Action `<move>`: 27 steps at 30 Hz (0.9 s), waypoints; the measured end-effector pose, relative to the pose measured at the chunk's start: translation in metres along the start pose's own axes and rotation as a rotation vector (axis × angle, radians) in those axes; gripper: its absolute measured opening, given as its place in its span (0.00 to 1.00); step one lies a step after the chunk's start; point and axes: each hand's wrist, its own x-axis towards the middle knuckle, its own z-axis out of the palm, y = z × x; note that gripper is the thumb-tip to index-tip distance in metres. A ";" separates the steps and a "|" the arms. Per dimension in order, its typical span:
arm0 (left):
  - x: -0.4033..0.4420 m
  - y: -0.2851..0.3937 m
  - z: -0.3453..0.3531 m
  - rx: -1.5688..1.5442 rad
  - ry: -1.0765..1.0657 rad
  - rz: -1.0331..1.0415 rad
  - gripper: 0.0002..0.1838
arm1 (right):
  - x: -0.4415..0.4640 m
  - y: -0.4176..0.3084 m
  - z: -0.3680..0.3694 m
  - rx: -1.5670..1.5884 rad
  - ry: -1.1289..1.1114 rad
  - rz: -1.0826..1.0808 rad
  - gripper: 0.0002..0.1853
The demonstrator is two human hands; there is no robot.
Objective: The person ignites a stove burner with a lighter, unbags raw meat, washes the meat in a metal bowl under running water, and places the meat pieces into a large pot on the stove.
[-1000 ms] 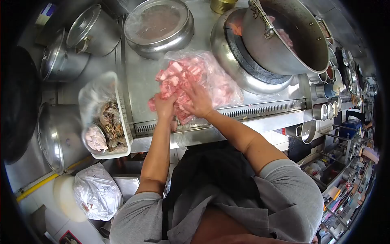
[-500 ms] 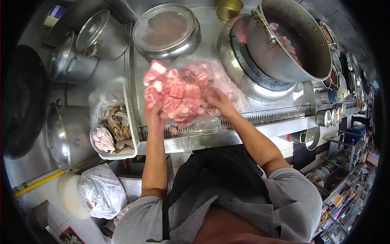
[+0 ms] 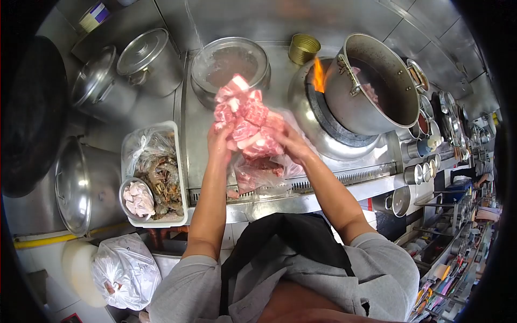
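Between my two hands is a clump of raw meat chunks [image 3: 250, 121], pink and red with white fat. My left hand [image 3: 219, 141] grips its left side, and my right hand [image 3: 293, 144] supports it from the right. Just under the clump, a clear plastic bag [image 3: 269, 175] lies on the steel counter with more raw meat showing in it. Beyond the meat stands a round steel pot [image 3: 202, 85] full of cloudy liquid, a thin stream of water falling toward it. The fingers partly disappear behind the meat.
A flame [image 3: 319, 76] rises at the burner ring [image 3: 344, 132], beside a large tilted pot [image 3: 336, 102] with meat and dark liquid. A gold tin [image 3: 303, 49] stands behind. At left, a white basket [image 3: 183, 183] holds shrimp and a bowl of pale meat [image 3: 138, 199]; lidded pots [image 3: 149, 56] stand beyond.
The meat clump is now held up closer to the round pot, and the plastic bag lies lower beneath it. My right hand has moved onto the clump's side. A flame has appeared at the burner.
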 end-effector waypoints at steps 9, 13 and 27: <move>0.165 0.047 0.016 0.253 -0.028 -0.201 0.20 | 0.107 -0.063 0.043 0.173 0.146 0.093 0.33; 0.192 0.062 0.031 0.224 0.118 -0.327 0.18 | 0.182 -0.064 0.041 0.056 0.272 0.161 0.31; -0.007 -0.016 -0.139 1.005 0.300 0.096 0.22 | -0.037 0.057 -0.066 0.001 0.112 0.265 0.20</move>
